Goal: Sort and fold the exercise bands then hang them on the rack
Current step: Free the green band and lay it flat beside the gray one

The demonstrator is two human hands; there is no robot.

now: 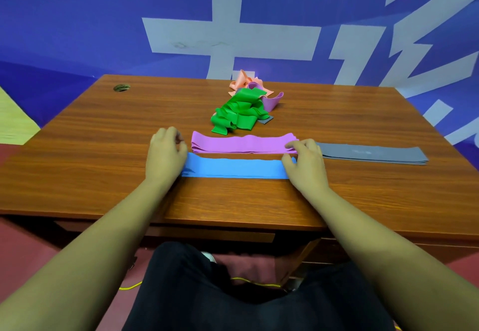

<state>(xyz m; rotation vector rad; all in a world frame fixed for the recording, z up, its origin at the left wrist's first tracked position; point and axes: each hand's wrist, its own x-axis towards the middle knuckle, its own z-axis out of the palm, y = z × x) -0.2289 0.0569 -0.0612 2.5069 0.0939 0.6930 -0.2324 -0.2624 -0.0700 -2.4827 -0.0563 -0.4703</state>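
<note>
The left hand (166,153) and right hand (305,163) hide both ends of the blue band (233,168).

Left hand (166,155) and right hand (307,164) on ends of blue band (233,168), possibly pinched.

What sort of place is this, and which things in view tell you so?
Probably an indoor activity or training room: a wooden desk stands before a big blue banner with white characters, on a red floor, and holds exercise bands.
</note>
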